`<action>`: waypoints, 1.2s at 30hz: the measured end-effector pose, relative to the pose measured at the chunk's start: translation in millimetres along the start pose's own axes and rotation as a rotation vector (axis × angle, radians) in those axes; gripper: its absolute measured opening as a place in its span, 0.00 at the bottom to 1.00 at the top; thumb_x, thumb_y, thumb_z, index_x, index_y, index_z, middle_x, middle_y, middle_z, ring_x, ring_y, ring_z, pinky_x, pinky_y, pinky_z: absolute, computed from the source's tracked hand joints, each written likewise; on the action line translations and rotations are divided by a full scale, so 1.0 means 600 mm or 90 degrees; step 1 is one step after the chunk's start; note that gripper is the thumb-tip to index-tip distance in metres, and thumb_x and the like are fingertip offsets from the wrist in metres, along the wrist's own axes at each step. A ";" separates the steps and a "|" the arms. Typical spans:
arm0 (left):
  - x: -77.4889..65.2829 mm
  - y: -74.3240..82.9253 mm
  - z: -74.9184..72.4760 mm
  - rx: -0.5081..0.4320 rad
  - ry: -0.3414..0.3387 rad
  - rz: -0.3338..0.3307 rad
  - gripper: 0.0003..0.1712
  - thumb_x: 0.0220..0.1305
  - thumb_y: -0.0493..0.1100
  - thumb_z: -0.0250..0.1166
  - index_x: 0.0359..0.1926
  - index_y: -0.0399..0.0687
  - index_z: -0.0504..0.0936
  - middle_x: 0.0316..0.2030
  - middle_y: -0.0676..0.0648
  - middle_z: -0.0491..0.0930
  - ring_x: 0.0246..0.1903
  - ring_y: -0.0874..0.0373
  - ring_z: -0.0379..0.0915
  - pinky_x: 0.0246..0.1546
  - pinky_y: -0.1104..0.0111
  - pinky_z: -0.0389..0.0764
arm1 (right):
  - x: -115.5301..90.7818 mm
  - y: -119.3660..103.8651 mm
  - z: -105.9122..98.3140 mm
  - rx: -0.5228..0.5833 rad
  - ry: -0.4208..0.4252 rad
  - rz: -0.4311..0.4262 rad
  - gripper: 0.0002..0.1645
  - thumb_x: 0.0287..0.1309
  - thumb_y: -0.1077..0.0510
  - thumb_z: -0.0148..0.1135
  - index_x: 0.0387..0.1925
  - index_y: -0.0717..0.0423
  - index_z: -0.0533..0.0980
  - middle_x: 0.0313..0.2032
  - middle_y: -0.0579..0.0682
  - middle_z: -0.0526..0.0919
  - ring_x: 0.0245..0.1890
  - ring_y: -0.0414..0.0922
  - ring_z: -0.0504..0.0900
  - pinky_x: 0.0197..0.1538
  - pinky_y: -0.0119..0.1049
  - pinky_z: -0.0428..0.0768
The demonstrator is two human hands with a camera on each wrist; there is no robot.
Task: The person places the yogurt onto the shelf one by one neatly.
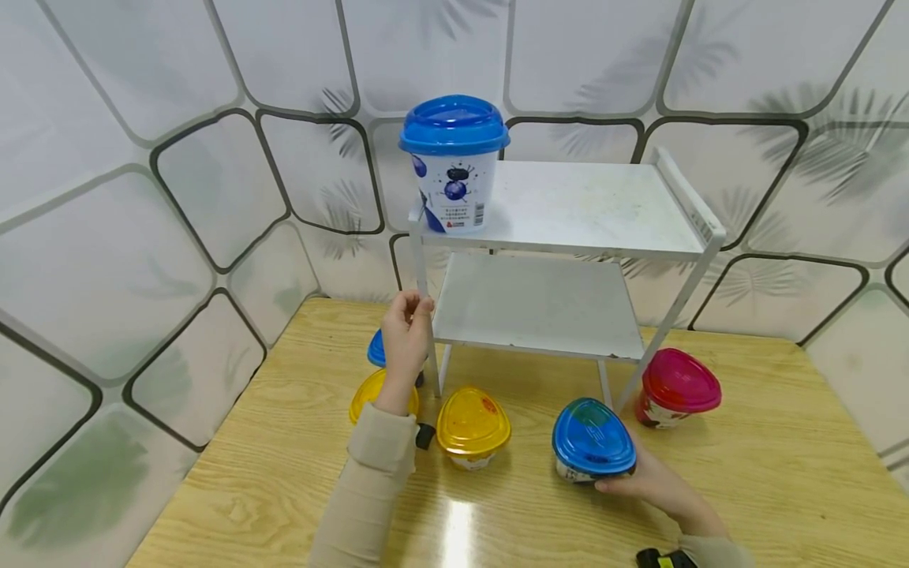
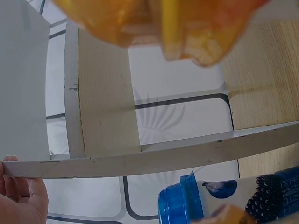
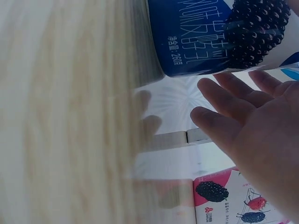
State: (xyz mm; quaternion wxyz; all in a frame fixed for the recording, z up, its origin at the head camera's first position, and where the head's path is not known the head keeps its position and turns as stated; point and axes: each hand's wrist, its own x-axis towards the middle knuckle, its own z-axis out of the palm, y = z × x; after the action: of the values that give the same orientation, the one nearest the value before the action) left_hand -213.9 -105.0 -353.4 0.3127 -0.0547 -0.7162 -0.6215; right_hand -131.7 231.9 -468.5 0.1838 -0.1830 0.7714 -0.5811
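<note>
My left hand grips the left front post of a small white two-tier rack. In the left wrist view its fingers pass behind that post. Low at the right, my right hand holds a blue-lidded yogurt tub from its right side, thumb in front. The right wrist view shows blackberries and blue print on that tub, with some fingertips hidden behind it. Whether its base touches the table I cannot tell. Another blue-lidded yogurt tub stands upright on the rack's top shelf, at the left front corner.
A yellow-lidded tub stands before the rack. Another yellow-lidded tub and a blue-lidded tub are partly hidden by my left arm. A red-lidded tub stands by the right front leg. Patterned wall covering borders the wooden table.
</note>
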 end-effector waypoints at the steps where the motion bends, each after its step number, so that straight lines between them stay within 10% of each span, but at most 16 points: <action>1: 0.000 -0.001 0.000 0.002 0.000 0.003 0.08 0.61 0.36 0.55 0.31 0.31 0.72 0.26 0.41 0.72 0.24 0.59 0.64 0.23 0.76 0.66 | 0.001 0.000 0.000 0.001 -0.001 -0.003 0.55 0.46 0.63 0.64 0.63 0.67 0.37 0.60 0.72 0.49 0.57 0.68 0.52 0.52 0.62 0.57; 36: 0.000 0.002 -0.001 0.013 0.005 0.035 0.09 0.61 0.36 0.55 0.29 0.32 0.71 0.25 0.41 0.72 0.24 0.58 0.65 0.23 0.75 0.66 | 0.006 -0.013 0.017 -0.004 0.067 0.026 0.47 0.49 0.63 0.62 0.62 0.68 0.44 0.57 0.71 0.56 0.55 0.68 0.57 0.52 0.60 0.61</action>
State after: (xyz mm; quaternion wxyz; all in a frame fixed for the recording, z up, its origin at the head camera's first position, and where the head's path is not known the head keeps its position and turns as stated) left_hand -213.1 -105.4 -352.0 0.3330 -0.0683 -0.7196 -0.6055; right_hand -129.4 219.5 -464.0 0.1542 -0.1370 0.7856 -0.5833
